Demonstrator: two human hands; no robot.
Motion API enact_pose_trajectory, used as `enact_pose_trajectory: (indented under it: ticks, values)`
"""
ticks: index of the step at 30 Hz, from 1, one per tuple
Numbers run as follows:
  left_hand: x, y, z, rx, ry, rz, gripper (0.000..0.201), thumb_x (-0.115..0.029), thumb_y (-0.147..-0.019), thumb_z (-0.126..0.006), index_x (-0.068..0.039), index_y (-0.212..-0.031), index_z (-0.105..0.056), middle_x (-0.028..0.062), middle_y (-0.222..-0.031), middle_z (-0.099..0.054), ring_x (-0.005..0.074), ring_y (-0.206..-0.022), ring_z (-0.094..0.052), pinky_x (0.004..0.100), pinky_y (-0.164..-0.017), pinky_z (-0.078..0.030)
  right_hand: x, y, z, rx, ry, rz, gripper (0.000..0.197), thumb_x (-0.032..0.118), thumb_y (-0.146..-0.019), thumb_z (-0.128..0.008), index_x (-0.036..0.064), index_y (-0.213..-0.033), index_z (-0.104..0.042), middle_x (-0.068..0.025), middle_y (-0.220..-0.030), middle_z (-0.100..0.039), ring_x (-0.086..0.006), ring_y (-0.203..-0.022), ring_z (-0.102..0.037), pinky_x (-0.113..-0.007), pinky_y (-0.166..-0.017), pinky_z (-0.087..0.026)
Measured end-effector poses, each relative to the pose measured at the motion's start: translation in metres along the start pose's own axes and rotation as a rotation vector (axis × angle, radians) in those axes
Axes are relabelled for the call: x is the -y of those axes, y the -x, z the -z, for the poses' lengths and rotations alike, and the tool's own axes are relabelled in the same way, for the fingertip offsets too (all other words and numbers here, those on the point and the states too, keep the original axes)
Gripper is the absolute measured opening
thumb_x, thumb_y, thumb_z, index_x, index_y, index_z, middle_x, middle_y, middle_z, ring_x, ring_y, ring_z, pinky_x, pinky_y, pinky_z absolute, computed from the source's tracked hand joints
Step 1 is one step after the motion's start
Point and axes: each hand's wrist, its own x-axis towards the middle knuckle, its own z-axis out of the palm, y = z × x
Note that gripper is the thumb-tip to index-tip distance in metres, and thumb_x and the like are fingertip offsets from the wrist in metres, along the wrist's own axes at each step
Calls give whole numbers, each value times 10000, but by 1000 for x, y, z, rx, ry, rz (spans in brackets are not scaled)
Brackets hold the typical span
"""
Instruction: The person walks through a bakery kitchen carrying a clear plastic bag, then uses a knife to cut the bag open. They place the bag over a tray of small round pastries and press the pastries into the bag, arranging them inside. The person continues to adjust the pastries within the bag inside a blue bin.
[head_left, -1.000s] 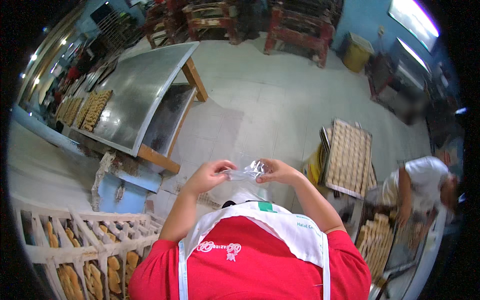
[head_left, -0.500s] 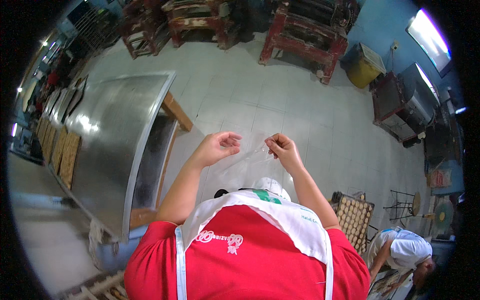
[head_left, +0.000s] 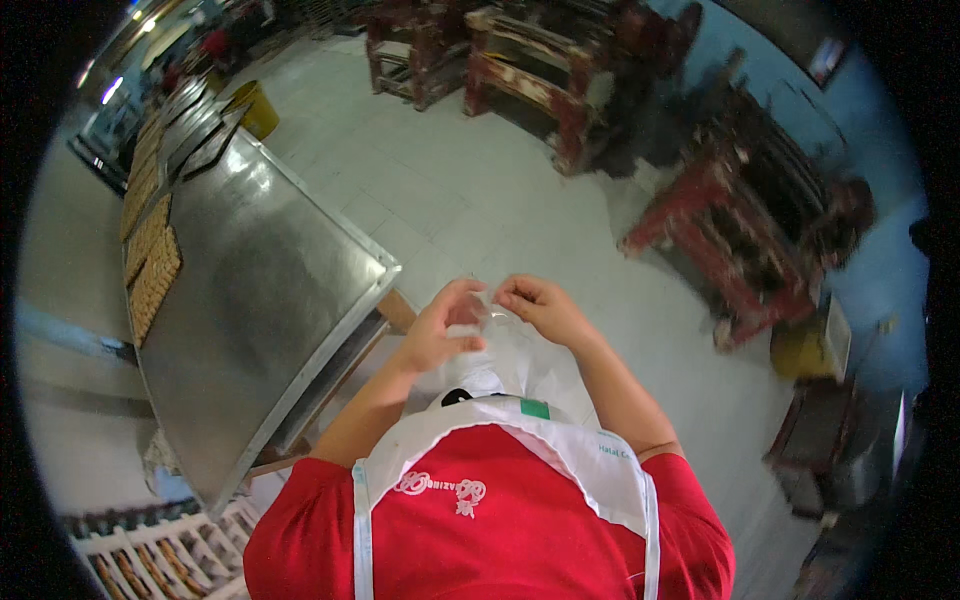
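A clear plastic bag (head_left: 505,350) hangs in front of my chest, above my white apron and red shirt. My left hand (head_left: 443,325) pinches the bag's top edge on the left side. My right hand (head_left: 540,303) pinches the same edge on the right, fingertips almost touching the left ones. Both hands are close together at the bag's mouth. I cannot tell what is inside the bag.
A long steel table (head_left: 250,300) stands at my left, with trays of baked goods (head_left: 152,265) along its far side. Red wooden racks (head_left: 740,230) stand ahead and to the right. A yellow bin (head_left: 255,105) sits far left. White crates (head_left: 170,560) lie at bottom left.
My view has swung round, so the steel table now lies close at my left. My hands came closer together on the bag's top edge.
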Motion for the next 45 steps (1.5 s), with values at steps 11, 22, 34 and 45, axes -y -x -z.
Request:
enact_pose_trajectory:
  ticks: [11,22,34,45]
  values:
    - [112,-326,156,-202,-260,-26,147,-172,-922,-677,-53,-1004,-648,17,-827,-617,101,-830,-590,273,-744,-493,52,-321,244,-115,-104,158,148,230,-985,-624,86,-982,-658,74,-807,-554,-25,-704,-440,-202,-619,-341]
    - [108,-658,300,193,-654,216,387,-268,-769,-824,-79,-1065,-660,60,-801,-650,219,-710,-608,363,-657,-476,-83,-603,471,-533,-346,59,273,364,-1008,-593,96,-959,-616,58,-644,-459,-63,-562,-413,-242,-509,-305]
    - [203,-700,601,-925,-626,528,237,-286,-845,-759,-81,-965,-744,109,-875,-715,251,-795,-659,368,-730,-514,53,-1183,447,-33,-453,477,260,352,-1008,-596,99,-961,-633,33,-859,-580,-51,-748,-495,-219,-615,-387]
    - [225,-934,936,-1016,-483,497,221,-282,-888,-713,-69,-949,-717,71,-819,-705,158,-758,-630,321,-713,-505,62,-1515,522,-499,-615,224,183,336,-1009,-584,163,-1034,-636,103,-742,-473,-20,-624,-413,-183,-538,-335]
